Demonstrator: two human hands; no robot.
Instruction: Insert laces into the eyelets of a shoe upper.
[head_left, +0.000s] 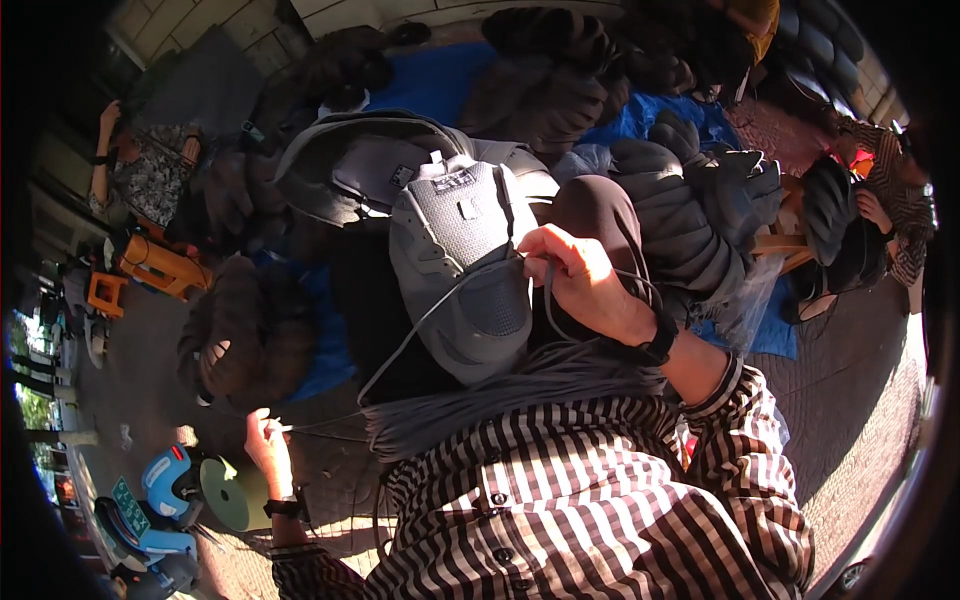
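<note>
On my lap lies a grey shoe [460,290], its toe toward me and its mesh tongue facing up. My right hand [585,280] is closed at the shoe's right eyelet edge, pinching a grey shoelace [425,315]. That lace crosses the front of the shoe and runs down to the left. Far out to the left, my left hand [268,445] is closed in a pinch on a thin strand, which stretches back toward my lap. A thick bundle of grey laces [520,385] lies across my waist. Behind the shoe rests another grey shoe [365,170].
Piles of dark grey shoe parts [665,205] lie on blue sheets [425,80]. Orange stools [160,265] stand at the left. Other people [155,180] sit on both sides. A blue scooter [168,485] is at the lower left.
</note>
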